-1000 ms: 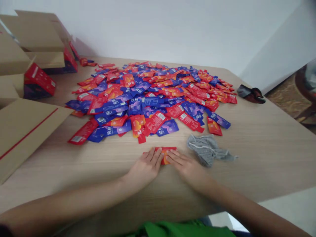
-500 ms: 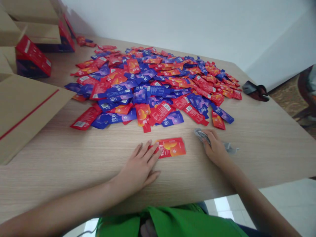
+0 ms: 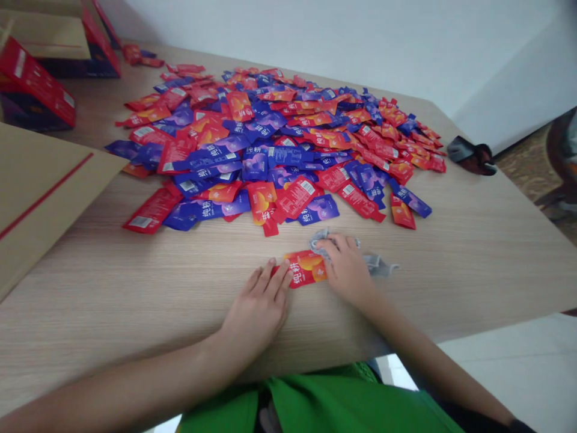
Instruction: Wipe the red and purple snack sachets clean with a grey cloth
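Note:
A single red and orange sachet (image 3: 303, 268) lies flat near the front edge of the wooden table (image 3: 135, 282). My left hand (image 3: 259, 307) rests flat with fingers stretched out, its fingertips on the sachet's left end. My right hand (image 3: 345, 267) is closed on a crumpled grey cloth (image 3: 376, 263) and presses it onto the sachet's right end. Behind them spreads a large pile of red and blue sachets (image 3: 279, 132).
A flat cardboard box (image 3: 36, 192) with a red stripe lies at the left. Red and purple cartons (image 3: 36, 90) stand at the back left. A dark small object (image 3: 473, 157) sits near the right edge. My green shirt (image 3: 315, 403) shows below the table's front edge.
My right hand left the sachet, took hold of the grey cloth at the right and brought it left onto the sachet. My left hand stayed on the sachet's left end.

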`<state>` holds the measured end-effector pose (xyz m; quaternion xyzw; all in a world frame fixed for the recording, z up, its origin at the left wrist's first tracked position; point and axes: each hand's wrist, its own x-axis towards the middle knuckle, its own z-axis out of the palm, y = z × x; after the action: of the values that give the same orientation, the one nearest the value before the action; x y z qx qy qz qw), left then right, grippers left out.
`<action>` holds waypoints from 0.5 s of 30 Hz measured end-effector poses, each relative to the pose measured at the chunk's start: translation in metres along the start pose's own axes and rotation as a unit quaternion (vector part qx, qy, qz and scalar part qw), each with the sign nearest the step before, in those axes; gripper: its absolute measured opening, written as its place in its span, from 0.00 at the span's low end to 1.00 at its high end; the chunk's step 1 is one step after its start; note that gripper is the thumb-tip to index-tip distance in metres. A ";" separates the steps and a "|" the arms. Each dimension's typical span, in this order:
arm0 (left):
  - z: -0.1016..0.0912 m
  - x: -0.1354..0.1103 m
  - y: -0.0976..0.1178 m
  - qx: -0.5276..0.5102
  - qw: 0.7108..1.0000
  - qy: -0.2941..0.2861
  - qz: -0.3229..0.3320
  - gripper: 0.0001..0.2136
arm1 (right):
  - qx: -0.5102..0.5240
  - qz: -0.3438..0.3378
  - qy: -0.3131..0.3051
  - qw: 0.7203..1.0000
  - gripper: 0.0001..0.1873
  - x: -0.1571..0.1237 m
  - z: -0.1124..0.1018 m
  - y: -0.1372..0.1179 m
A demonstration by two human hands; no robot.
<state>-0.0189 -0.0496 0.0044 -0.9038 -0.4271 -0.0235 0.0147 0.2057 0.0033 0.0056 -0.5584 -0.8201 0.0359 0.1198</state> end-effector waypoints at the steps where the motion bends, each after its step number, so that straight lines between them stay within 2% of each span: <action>1: 0.000 0.000 0.000 0.007 1.000 -0.001 0.003 0.21 | 0.018 0.014 0.006 1.000 0.17 -0.001 -0.005 0.007; 3: 0.002 -0.001 0.001 0.018 1.000 0.001 0.003 0.21 | 0.058 0.032 0.034 0.997 0.16 -0.002 -0.013 0.009; 6: 0.004 -0.003 0.004 0.031 0.999 0.012 -0.012 0.21 | 0.108 0.000 0.078 0.991 0.18 0.000 -0.018 -0.018; 8: 0.005 -0.003 0.006 0.039 0.999 0.012 -0.013 0.19 | 0.098 -0.053 0.063 0.992 0.19 0.002 -0.014 -0.043; 10: 0.005 -0.003 0.006 0.043 0.999 0.006 -0.007 0.18 | 0.056 -0.093 0.021 0.994 0.18 0.004 -0.007 -0.058; 12: 0.004 -0.003 0.006 0.044 0.999 0.000 -0.005 0.18 | 0.013 -0.090 -0.014 0.996 0.16 0.004 0.000 -0.056; 15: 0.003 -0.002 0.005 0.044 0.999 -0.001 -0.005 0.21 | -0.012 -0.025 -0.016 0.999 0.16 0.000 0.002 -0.026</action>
<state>-0.0166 -0.0540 0.0017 -0.9000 -0.4325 -0.0040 0.0539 0.1817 -0.0061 0.0091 -0.5381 -0.8362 0.0323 0.1007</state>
